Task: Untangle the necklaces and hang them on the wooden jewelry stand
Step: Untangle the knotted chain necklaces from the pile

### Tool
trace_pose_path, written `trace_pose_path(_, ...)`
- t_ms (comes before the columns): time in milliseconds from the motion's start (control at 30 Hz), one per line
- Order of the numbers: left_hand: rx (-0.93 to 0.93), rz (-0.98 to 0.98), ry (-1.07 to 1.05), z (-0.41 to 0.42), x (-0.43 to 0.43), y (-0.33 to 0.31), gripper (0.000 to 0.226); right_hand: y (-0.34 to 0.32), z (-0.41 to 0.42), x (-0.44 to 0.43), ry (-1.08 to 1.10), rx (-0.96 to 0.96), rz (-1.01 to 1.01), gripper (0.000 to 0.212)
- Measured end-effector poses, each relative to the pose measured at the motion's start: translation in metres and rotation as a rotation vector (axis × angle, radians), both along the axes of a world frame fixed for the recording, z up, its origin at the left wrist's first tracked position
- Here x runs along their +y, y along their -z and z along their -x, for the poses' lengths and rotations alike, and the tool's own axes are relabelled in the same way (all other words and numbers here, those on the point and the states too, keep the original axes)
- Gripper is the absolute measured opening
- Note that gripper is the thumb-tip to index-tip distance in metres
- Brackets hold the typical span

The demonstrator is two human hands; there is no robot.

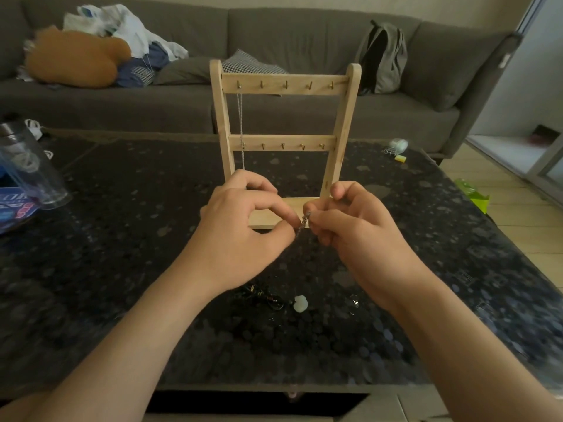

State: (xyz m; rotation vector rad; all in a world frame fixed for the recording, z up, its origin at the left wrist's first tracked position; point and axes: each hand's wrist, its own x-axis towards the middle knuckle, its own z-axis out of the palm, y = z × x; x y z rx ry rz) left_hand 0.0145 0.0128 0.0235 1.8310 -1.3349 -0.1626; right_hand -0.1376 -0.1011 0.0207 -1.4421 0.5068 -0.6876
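On dark speckled table (122, 269): wooden stand (281, 143) upright at middle; dark tangle of necklaces (262, 296) beside white pendant (300, 303) near front; clear bottle (27, 166), blue packet (15, 208) left; pale bundle (397, 145), yellow bit (400, 159) far right.

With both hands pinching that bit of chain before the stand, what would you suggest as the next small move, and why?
Probably ease the left hand and right hand apart to tease the chain loose: both pinch it close together, and a tangle lies on the table. One necklace already hangs on the stand.
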Motion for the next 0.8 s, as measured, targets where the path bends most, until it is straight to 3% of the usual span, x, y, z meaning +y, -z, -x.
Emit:
trace_pose_path(500,0.167,0.003,0.038,-0.005,-0.0053,0.0067,0.005,-0.0014,0.0015,-0.0006,-0.018,0.033,0.05,0.028)
trace_pose_path(800,0.11,-0.034,0.118,-0.0026,-0.0054,0.0052,0.009,-0.0005,-0.0003,-0.0008,-0.011,0.053,0.075,0.027)
